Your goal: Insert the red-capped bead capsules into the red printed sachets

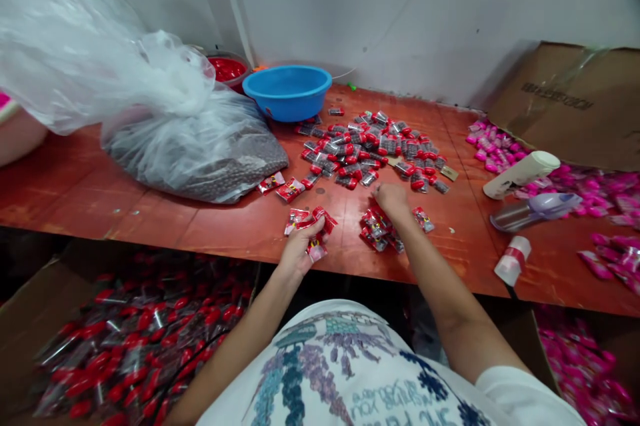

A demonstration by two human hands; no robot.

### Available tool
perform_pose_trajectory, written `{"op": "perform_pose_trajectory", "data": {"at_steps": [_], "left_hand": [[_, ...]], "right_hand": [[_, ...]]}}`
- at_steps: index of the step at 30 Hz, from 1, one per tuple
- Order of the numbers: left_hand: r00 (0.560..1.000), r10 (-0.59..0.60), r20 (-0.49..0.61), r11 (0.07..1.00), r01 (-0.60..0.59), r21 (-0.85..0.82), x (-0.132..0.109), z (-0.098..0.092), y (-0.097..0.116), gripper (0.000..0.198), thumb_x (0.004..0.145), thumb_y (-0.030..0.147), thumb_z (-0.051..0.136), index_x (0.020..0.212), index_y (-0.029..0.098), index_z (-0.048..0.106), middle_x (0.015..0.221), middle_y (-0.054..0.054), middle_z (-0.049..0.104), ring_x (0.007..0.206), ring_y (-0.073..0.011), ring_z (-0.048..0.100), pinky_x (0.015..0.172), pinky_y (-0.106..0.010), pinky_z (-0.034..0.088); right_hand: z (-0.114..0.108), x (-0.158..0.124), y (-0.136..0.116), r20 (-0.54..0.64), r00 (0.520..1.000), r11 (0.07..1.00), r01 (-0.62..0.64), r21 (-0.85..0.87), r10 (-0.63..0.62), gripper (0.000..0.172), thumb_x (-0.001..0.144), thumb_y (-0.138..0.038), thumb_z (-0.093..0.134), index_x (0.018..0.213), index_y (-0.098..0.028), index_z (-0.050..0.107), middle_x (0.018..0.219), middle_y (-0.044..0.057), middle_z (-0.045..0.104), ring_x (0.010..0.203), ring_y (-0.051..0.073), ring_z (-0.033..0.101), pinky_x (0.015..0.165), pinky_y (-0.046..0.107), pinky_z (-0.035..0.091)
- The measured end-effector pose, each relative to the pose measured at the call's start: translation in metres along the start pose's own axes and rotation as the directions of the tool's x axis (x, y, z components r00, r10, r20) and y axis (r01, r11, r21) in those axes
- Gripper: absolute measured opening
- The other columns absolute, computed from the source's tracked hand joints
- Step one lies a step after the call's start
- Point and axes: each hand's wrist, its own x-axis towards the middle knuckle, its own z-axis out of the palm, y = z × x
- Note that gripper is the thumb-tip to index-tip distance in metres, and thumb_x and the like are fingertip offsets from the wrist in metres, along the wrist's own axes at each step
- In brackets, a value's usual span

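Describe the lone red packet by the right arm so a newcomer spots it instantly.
On the reddish table, find the person's right hand, beside a small pile of red packets. Across the right forearm from that pile lies the lone packet. Unlike those heaped neighbours, it rests by itself, on the forearm's outer side.

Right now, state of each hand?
Left hand: holding red packets.
Right hand: curled beside the small packet pile; can't tell whether it holds anything.
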Motion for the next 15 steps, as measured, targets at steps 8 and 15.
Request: {"op": "perform_pose_trajectory", "data": {"at_steps": [8, 15], "left_hand": [[0.987, -0.159, 0.022, 0.963, 0.160, -0.217, -0.006, -0.006, 0.019, 0.002, 0.079, 0.010, 0.064, 0.079, 0.012, 0.064, 0.070, -0.004, 0.067, 0.054, -0.0100, 0.063, 0.043, -0.015, 0.049], [0.989, -0.146, -0.019, 0.960, 0.137, -0.243, -0.002, -0.002, 0.020, 0.005, 0.080, 0.010, 0.063, 0.076, 0.011, 0.064, 0.065, -0.003, 0.066, 0.049, -0.0089, 0.061, 0.043, -0.016, 0.050]], "right_hand": [[0.005, -0.059, -0.023, -0.390, 0.910, 0.906, 0.275, 0.322, -0.137, 0.043, 0.084, -0.026, 0.053, 0.126, -0.016, 0.052, 0.110, 0.015, 0.058, 0.096, 0.026, 0.059, 0.080, 0.036, 0.046], [0.016, -0.137, -0.061, -0.479, 0.819, 0.504, 0.573, 0.646, -0.317, 0.052, 0.080, -0.026, 0.061, 0.131, -0.027, 0.049, 0.106, 0.008, 0.055, 0.095, 0.022, 0.057, 0.083, 0.036, 0.050]]}}
